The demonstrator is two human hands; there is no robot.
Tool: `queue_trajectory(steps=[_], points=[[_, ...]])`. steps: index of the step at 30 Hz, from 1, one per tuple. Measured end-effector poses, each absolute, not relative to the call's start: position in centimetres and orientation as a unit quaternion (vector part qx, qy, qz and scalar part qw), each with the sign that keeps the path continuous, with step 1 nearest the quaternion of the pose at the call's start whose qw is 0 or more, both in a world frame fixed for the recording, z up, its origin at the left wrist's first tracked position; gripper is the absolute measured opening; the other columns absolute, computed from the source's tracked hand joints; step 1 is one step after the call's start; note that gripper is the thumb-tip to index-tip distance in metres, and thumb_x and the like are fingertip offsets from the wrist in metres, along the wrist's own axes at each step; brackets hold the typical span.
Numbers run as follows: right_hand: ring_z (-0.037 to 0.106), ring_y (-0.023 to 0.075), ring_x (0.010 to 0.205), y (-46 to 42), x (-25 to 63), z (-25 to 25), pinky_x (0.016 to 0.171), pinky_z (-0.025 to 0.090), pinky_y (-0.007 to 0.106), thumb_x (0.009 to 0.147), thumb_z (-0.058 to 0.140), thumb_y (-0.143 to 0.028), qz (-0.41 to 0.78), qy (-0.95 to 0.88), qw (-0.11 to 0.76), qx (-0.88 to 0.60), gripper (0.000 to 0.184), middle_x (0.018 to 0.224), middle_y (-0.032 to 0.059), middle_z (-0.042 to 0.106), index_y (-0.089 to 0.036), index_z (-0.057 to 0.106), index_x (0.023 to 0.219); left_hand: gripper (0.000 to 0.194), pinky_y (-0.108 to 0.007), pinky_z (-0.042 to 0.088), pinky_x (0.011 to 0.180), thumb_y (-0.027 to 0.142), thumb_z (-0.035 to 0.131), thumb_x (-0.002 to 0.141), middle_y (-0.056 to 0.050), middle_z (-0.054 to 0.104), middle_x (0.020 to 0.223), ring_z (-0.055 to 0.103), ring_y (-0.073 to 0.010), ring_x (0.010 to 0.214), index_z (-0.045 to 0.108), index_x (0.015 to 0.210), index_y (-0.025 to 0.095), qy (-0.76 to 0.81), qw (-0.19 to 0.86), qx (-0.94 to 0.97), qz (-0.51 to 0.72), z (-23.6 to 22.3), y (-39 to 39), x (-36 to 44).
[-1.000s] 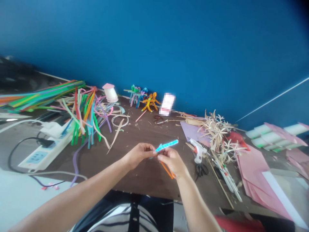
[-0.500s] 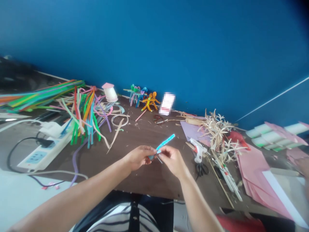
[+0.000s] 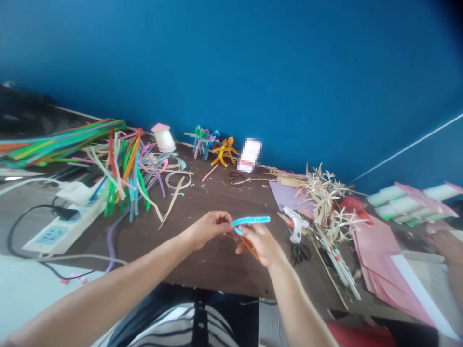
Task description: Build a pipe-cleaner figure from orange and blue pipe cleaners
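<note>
Over the front of the brown table (image 3: 202,202), both my hands meet on a light blue pipe cleaner (image 3: 251,220). My left hand (image 3: 206,230) pinches its left end with closed fingers. My right hand (image 3: 258,241) is closed around the same end and also grips an orange pipe cleaner (image 3: 249,247), which runs down across its palm. The blue piece sticks out to the right, nearly level.
A heap of coloured pipe cleaners (image 3: 123,164) and a white power strip (image 3: 60,226) lie at the left. Small pipe-cleaner figures (image 3: 213,144) stand by the blue wall. A white glue gun (image 3: 294,224), scissors (image 3: 302,251), dried straw (image 3: 325,197) and pink paper (image 3: 379,250) are at the right. Another person's hand (image 3: 446,243) shows at the far right.
The blue pipe cleaner has swung from pointing up and right to lying nearly level. The orange pipe cleaner shows again under my right hand. Another person's hand has come into view at the right.
</note>
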State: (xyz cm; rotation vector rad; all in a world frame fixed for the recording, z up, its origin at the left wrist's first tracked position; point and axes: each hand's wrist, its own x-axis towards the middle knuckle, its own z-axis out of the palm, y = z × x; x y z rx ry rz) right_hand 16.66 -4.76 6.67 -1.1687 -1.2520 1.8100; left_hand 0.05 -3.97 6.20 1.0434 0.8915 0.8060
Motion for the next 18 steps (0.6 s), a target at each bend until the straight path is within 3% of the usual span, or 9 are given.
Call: queue_trajectory(steps=[3, 6, 11, 18], points=[[0.047, 0.0071, 0.035, -4.6, 16.8, 5.9, 0.033, 0.034, 0.019, 0.071, 0.057, -0.041, 0.72, -0.447, 0.29, -0.445, 0.027, 0.055, -0.0025, 0.054, -0.014, 0.057, 0.067, 0.02, -0.025, 0.04, 0.067, 0.03, 0.065, 0.065, 0.0, 0.061, 0.063, 0.055, -0.0119, 0.063, 0.055, 0.071, 0.012, 0.387, 0.687, 0.499, 0.36, 6.8, -3.9, 0.0], [0.041, 0.0037, 0.031, -4.3, 17.0, 5.6, 0.032, 0.027, 0.017, 0.068, 0.06, -0.038, 0.735, -0.448, 0.273, -0.43, 0.026, 0.05, -0.0046, 0.051, -0.014, 0.055, 0.061, 0.022, -0.025, 0.041, 0.067, 0.031, 0.064, 0.066, 0.001, 0.06, 0.063, 0.056, -0.0117, 0.062, 0.055, 0.071, 0.012, 0.384, 0.688, 0.51, 0.345, 6.9, -3.9, 0.0], [0.038, 0.0027, 0.035, -4.2, 17.0, 6.0, 0.038, 0.028, 0.017, 0.063, 0.063, -0.028, 0.705, -0.472, 0.261, -0.46, 0.015, 0.047, -0.0071, 0.048, -0.015, 0.057, 0.064, 0.026, -0.026, 0.044, 0.067, 0.032, 0.067, 0.063, 0.001, 0.06, 0.064, 0.057, -0.0113, 0.063, 0.052, 0.072, 0.013, 0.378, 0.741, 0.454, 0.32, 6.5, -3.8, 0.0], [0.035, 0.0042, 0.037, -3.9, 16.9, 7.3, 0.04, 0.028, 0.018, 0.068, 0.057, -0.026, 0.621, -0.572, 0.205, -0.496, 0.011, 0.045, -0.0074, 0.046, -0.015, 0.059, 0.066, 0.027, -0.017, 0.039, 0.044, 0.031, 0.069, 0.062, 0.002, 0.055, 0.055, 0.051, -0.007, 0.047, 0.05, 0.068, 0.013, 0.357, 0.793, 0.397, 0.293, 5.8, -3.5, -0.3]])
